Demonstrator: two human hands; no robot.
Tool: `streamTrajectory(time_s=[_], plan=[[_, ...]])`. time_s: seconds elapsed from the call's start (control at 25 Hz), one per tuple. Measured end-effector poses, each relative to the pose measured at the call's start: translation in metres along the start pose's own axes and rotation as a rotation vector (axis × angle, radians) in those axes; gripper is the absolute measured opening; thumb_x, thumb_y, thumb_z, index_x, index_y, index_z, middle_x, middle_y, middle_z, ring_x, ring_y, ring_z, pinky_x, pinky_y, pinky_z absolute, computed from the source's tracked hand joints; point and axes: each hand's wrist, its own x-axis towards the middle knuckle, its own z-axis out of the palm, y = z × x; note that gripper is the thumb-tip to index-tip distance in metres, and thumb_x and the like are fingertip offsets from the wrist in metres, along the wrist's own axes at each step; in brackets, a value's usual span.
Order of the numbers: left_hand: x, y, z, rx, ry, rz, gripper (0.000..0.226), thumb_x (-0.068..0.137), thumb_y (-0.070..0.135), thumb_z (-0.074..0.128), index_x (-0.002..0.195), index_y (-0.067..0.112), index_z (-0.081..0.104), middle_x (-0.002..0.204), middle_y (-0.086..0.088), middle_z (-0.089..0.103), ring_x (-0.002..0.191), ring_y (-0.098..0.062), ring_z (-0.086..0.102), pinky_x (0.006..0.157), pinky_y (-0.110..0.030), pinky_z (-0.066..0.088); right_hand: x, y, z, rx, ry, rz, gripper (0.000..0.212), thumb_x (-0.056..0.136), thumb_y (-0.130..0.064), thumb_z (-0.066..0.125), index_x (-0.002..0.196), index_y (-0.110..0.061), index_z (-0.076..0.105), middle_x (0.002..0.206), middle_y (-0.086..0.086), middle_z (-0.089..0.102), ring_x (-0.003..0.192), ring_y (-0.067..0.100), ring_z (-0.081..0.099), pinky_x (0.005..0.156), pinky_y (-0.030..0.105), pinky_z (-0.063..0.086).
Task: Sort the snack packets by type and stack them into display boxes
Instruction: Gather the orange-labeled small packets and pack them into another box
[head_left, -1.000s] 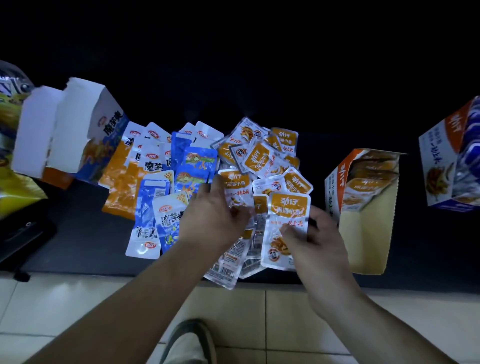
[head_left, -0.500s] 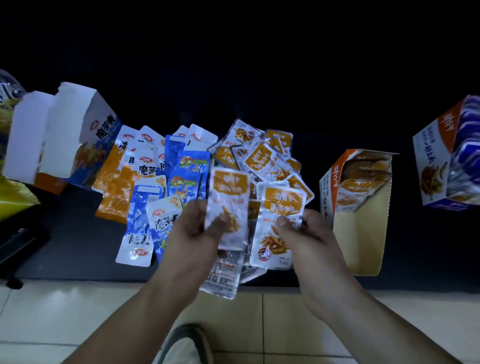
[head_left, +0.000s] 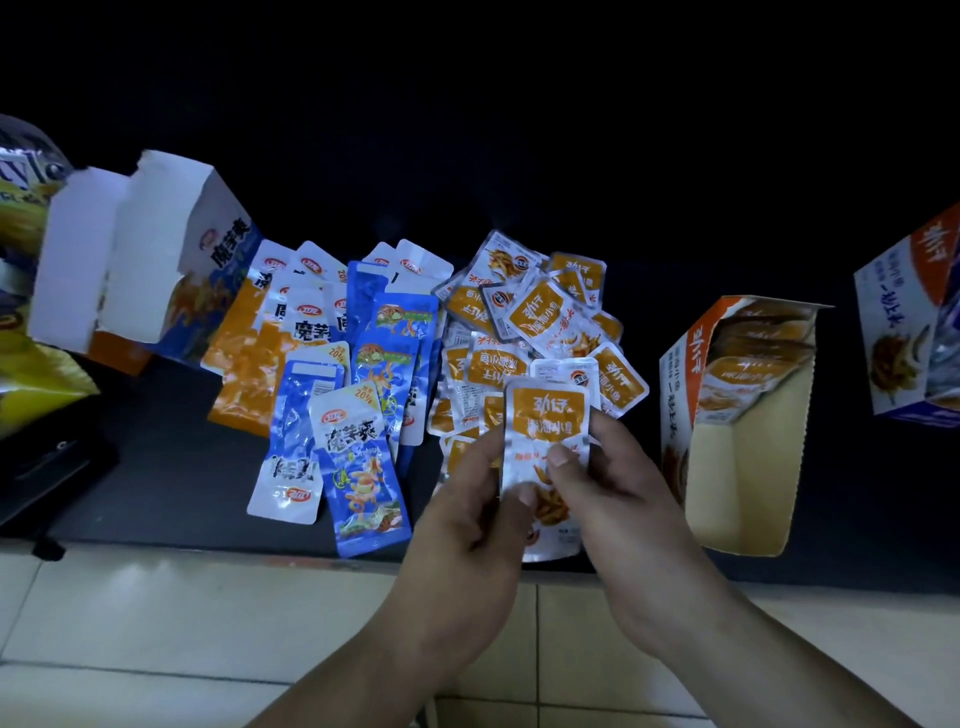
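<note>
Between both hands (head_left: 470, 512) (head_left: 608, 486) — orange packet (head_left: 545, 415), pinched upright.

a small orange-and-silver packet (head_left: 545, 431) stands upright, print facing the camera, pinched at its lower half between the left hand (head_left: 467, 525) and the right hand (head_left: 618, 499), over the near edge of a heap of like packets (head_left: 540, 322). left of the heap, longer blue packets (head_left: 358, 467) and orange-and-white packets (head_left: 244, 374) lie overlapping. an open display box (head_left: 743, 467) just right of the hands holds a row of orange packets at its far end, a second box (head_left: 904, 332) sits at the far right, and a white-and-blue box (head_left: 171, 249) lies open at the left.
</note>
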Motion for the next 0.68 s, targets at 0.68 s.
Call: streamTrajectory(time_s=[0.68], plan=[[0.010,-0.022,-0.040,0.553,0.337,0.198,0.025,0.104,0.025,0.056,0.125,0.034,0.066,0.110,0.007,0.062,0.103,-0.002,0.061,0.083,-0.010,0.043,0.004,0.006,-0.003,-0.031,0.166,0.053,0.029,0.092,-0.018,0.075,0.117,-0.033,0.068,0.107,-0.012,0.077,0.098,0.006,0.074,0.086,0.034,0.058]])
